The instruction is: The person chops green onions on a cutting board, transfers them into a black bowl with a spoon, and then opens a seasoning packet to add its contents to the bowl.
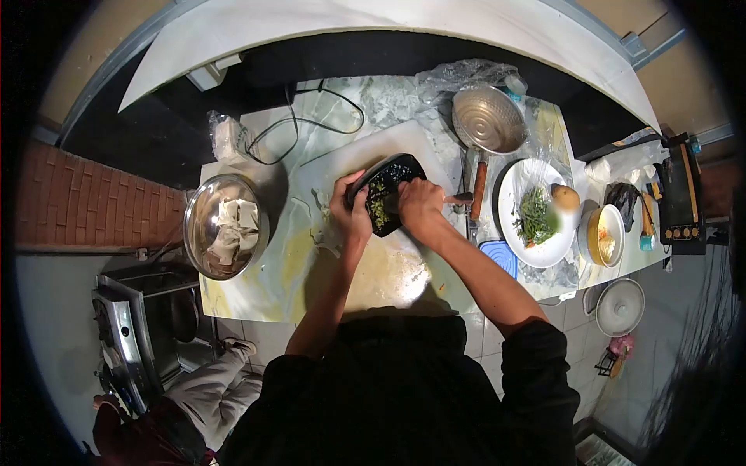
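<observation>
A black bowl (404,169) with chopped green bits in it is tilted above the white cutting board (330,167). My left hand (353,210) grips the bowl's left rim, fingers wrapped over the edge. My right hand (420,206) reaches into the bowl at its right side, closed round the handle of a utensil (458,199) that sticks out to the right; its working end is hidden. Some small green scraps (322,203) lie near the board's left edge.
A metal bowl (210,256) with white blocks stands left. Right are a saucepan (489,120), a white plate (517,172) with greens and a potato, a blue item (499,259) and a yellow-white bowl (611,233). A person (210,392) is at lower left.
</observation>
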A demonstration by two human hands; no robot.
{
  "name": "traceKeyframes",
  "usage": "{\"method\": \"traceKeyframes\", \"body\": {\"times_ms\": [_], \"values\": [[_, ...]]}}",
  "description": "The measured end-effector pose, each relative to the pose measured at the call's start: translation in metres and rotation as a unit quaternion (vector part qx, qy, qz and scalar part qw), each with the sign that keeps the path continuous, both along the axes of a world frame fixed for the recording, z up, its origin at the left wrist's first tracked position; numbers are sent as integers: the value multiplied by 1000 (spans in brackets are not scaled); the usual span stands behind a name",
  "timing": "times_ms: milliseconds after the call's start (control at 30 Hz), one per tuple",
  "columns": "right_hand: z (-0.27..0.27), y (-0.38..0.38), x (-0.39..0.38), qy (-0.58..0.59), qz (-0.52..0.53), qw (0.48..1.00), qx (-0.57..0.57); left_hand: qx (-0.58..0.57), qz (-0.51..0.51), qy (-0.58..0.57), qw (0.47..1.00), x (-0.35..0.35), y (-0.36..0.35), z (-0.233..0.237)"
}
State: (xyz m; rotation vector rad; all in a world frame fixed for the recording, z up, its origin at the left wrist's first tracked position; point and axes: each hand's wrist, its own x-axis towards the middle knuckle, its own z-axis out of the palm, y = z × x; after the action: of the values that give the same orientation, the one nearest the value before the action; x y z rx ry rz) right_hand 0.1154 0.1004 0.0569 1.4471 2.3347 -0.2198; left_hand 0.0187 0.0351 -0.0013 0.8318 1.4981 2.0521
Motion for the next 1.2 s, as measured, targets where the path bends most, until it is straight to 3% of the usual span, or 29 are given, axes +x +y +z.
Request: {"method": "traceKeyframes", "body": {"times_ms": [167, 300, 467, 700, 767, 900, 1200], "values": [[5, -9, 23, 42, 50, 997, 37, -30, 25, 51, 998, 1, 1, 1], [6, 1, 36, 86, -8, 996, 19, -33, 14, 40, 999, 2, 2, 0], [19, 10, 34, 61, -22, 994, -93, -29, 8, 44, 999, 0, 7, -3], [-7, 11, 28, 22, -7, 995, -92, -3, 8, 56, 998, 2, 5, 0], [-9, 10, 22, 41, -46, 995, -77, -9, -1, 33, 999, 2, 2, -1], [4, 12, 11, 12, -61, 991, -119, -6, -9, -16, 1000, 4, -2, 4], [4, 10, 0, 3, -35, 996, -79, -10, 21, 20, 1000, 2, -1, 2]]}}
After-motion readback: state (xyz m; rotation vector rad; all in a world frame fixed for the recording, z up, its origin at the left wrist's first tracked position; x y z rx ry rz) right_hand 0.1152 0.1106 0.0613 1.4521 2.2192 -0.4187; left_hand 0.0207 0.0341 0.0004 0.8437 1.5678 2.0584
